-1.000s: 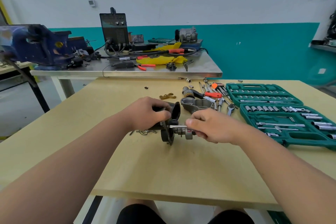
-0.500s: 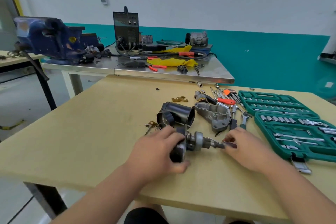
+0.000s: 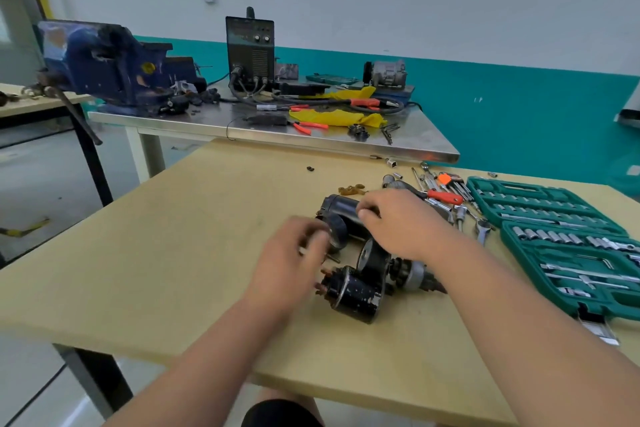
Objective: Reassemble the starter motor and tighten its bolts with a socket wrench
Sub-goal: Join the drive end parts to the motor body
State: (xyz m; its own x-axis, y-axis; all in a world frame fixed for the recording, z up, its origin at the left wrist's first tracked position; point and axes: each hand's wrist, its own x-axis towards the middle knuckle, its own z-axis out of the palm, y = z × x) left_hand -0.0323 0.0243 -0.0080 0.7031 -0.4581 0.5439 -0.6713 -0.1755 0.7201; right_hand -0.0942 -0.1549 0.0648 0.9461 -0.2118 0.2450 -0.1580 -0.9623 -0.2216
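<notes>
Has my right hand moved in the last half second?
Yes. The right hand moved away from you onto the black cylinder behind the starter.

The black starter body (image 3: 353,295) lies on its side on the counter (image 3: 173,253), grey gear end (image 3: 414,274) pointing right. Just behind it, the right hand (image 3: 401,222) grips a black casing (image 3: 341,206).

Right hand (image 3: 401,224) reaches forward, curled palm-down; left hand (image 3: 291,263) is blurred, seemingly relaxed.

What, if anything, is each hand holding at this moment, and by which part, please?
The right hand grips the black cylindrical housing across its top side. The left hand is blurred, so its hold cannot be told.
</notes>
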